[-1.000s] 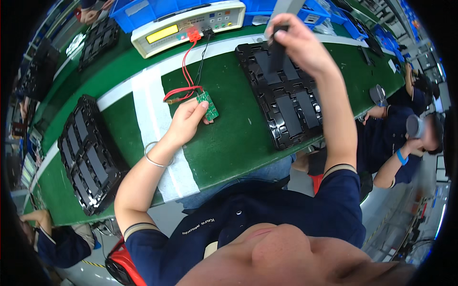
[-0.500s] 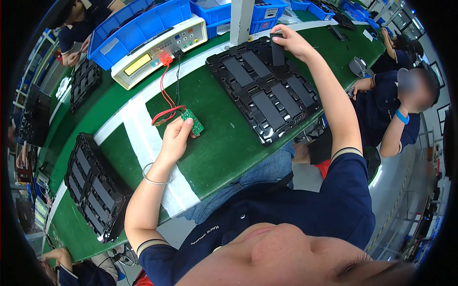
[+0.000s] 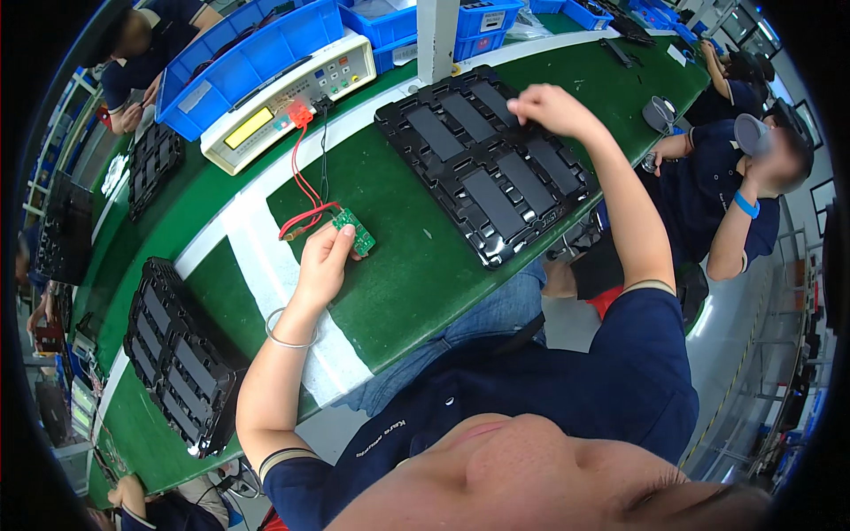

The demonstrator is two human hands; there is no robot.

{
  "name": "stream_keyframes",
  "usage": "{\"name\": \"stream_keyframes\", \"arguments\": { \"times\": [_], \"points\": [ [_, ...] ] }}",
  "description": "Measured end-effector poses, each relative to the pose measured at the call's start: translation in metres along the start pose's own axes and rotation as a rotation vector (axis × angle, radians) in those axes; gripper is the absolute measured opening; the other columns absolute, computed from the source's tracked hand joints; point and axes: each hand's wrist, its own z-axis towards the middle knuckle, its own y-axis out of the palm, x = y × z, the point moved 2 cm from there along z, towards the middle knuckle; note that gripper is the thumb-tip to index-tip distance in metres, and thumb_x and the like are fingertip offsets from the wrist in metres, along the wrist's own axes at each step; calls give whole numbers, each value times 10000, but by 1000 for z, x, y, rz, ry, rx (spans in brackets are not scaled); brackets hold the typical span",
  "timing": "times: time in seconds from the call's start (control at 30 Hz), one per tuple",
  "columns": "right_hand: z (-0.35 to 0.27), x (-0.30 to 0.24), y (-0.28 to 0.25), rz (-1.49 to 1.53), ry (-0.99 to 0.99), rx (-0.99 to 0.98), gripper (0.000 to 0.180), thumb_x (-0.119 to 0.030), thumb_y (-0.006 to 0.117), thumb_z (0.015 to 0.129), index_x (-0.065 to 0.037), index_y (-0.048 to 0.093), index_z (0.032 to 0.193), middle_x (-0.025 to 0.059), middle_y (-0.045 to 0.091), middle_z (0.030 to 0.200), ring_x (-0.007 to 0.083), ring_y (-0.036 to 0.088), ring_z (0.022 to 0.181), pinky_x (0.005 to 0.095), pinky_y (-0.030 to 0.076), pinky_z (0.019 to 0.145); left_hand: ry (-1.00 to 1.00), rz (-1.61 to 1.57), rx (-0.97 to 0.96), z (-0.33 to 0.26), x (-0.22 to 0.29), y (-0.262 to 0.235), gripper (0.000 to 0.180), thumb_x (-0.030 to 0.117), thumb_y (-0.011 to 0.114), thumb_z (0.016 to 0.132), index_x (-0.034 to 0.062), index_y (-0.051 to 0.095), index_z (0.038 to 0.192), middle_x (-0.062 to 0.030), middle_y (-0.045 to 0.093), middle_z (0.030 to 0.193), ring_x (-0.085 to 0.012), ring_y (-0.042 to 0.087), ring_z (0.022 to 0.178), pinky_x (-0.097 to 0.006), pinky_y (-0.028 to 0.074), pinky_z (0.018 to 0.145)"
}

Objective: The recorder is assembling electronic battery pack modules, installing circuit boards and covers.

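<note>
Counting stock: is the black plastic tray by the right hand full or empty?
Full: the tray holds three dark grey rectangular blocks in each of two rows.

Left of the right tray (image 3: 434,180), I see bare table (image 3: 403,257) for a hand to pass, up to the left hand (image 3: 324,254), its board (image 3: 358,237) and looping red leads (image 3: 310,213). Behind that tray, a post (image 3: 437,40) and bins (image 3: 381,29) block the way; over its right side hangs the right hand (image 3: 558,111).
</note>
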Motion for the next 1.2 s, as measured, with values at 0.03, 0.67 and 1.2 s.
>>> {"name": "stream_keyframes", "arguments": {
  "times": [0.03,0.67,1.2],
  "points": [
    [-11,-4,2,-76,-15,-2,369,-379,554,788,-54,615,627,107,586,610,259,561,604,352,437,585,3,1,12,0,0,0,323,202,438,899,-34,527,696,-46,488,669,-114,481,597,-244,384,562],
    [-43,-41,7,1188,238,-257,319,-54,618,755,-53,480,1043,52,530,875,155,557,776,266,449,722,16,4,-44,2,16,7,304,213,434,899,-35,493,733,-48,481,708,-110,505,609,-252,425,569],
    [25,-196,121,1324,69,-698,252,-24,572,776,-72,442,986,22,497,814,92,475,720,228,391,661,-68,-304,86,-1,3,-7,311,266,424,909,15,535,761,-28,557,644,-81,512,592,-211,419,565]
  ]
}}
